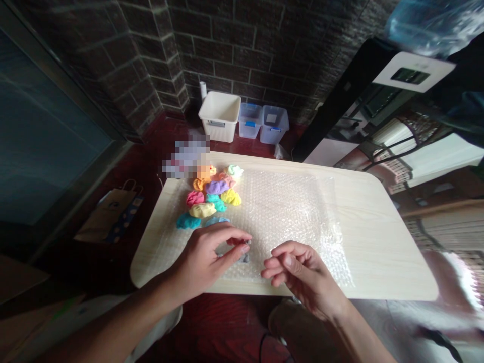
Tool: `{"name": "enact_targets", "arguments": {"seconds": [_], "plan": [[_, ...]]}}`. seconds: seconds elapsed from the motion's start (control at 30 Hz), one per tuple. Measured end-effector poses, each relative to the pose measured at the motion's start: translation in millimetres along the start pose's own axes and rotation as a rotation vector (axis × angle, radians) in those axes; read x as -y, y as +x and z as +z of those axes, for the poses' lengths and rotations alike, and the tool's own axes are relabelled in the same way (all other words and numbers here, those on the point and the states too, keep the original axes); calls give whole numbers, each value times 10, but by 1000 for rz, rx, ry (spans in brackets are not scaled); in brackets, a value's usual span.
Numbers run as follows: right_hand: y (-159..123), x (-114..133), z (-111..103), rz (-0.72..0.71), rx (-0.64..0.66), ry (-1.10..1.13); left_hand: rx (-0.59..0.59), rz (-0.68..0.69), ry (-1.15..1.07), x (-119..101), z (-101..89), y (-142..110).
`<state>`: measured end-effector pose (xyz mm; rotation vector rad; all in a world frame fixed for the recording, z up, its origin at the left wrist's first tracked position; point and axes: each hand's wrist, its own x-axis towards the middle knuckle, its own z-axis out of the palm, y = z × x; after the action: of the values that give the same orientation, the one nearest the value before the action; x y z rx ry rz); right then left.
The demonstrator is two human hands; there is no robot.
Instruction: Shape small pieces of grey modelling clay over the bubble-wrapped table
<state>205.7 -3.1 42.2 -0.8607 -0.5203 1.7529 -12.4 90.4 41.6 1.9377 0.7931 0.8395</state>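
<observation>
My left hand (pixel 212 254) is over the front of the table, thumb and index finger closed in a pinch. A small grey lump (pixel 244 257), like modelling clay, shows at and below those fingertips; the hand hides part of it. To its right, my right hand (pixel 298 272) is loosely curled with the fingers somewhat apart, and nothing shows in it. Beyond my left hand lie several soft, clay-like lumps, among them a teal lump (pixel 188 221), a pale yellow lump (pixel 202 209), a purple lump (pixel 217 187) and a bright yellow lump (pixel 231 197). A light blue lump (pixel 218 220) is partly covered by my left hand.
Bubble wrap (pixel 291 212) covers much of the pale wooden table (pixel 378 237). Behind it on the floor stand a cream bin (pixel 221 126) and two clear boxes (pixel 274 126). A paper bag (pixel 104 217) is at the left, a water dispenser (pixel 348 91) at the right.
</observation>
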Motion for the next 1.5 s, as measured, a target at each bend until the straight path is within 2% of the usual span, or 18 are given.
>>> {"name": "enact_targets", "arguments": {"seconds": [0.17,0.43,0.73,1.0,1.17,1.33,1.5], "plan": [[-24,17,-13,38,-5,88,1,3,4,2,-2,-2],[-21,-27,-96,-10,5,176,-11,24,7,10,17,7],[-42,48,19,28,15,119,-13,40,5,10,16,16],[-14,13,-21,13,7,77,-13,47,8,22,20,13],[39,-57,-84,-91,-52,-72,-11,44,17,27,16,15],[62,-125,-104,-162,-149,-394,1,44,17,33,12,-3],[50,-170,-114,-184,-155,-578,24,48,13,32,23,-15]]}}
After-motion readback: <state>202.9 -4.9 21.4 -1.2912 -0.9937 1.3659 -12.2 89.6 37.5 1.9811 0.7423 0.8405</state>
